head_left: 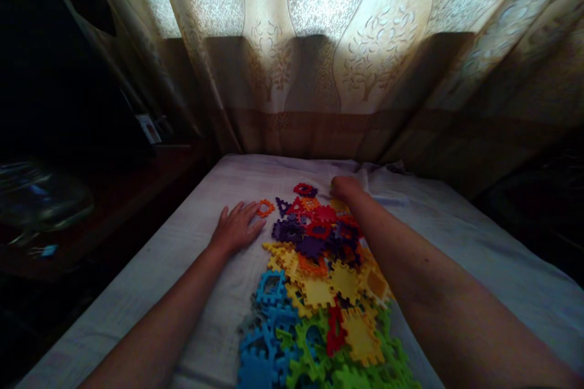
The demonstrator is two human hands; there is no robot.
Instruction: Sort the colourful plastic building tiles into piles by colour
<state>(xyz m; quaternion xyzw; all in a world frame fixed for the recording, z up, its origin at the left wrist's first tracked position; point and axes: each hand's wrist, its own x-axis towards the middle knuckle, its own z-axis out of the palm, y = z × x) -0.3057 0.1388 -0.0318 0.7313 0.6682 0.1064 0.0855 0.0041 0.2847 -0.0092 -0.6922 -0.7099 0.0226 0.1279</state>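
My left hand (237,228) lies flat on the white cloth with its fingers spread. Its fingertips are at an orange ring-shaped interlocking piece (266,208); I cannot tell whether they touch it. At the far end of the pile, my right hand (347,187) is closed and seen from behind, so whatever it holds is hidden. Beside it lie a red round piece (303,189) and a yellow piece (338,205). Notched plastic pieces stretch toward me: purple ones (312,248), yellow ones (344,281), blue ones (272,287) and green ones (310,340). One red piece (335,329) rests among the yellow and green.
The white cloth (191,243) covers the surface under the pieces. Behind it hangs a patterned curtain (314,73). To the left, a dark wooden table (182,164) carries a clear glass bowl (41,194) and a small blue clip (48,250).
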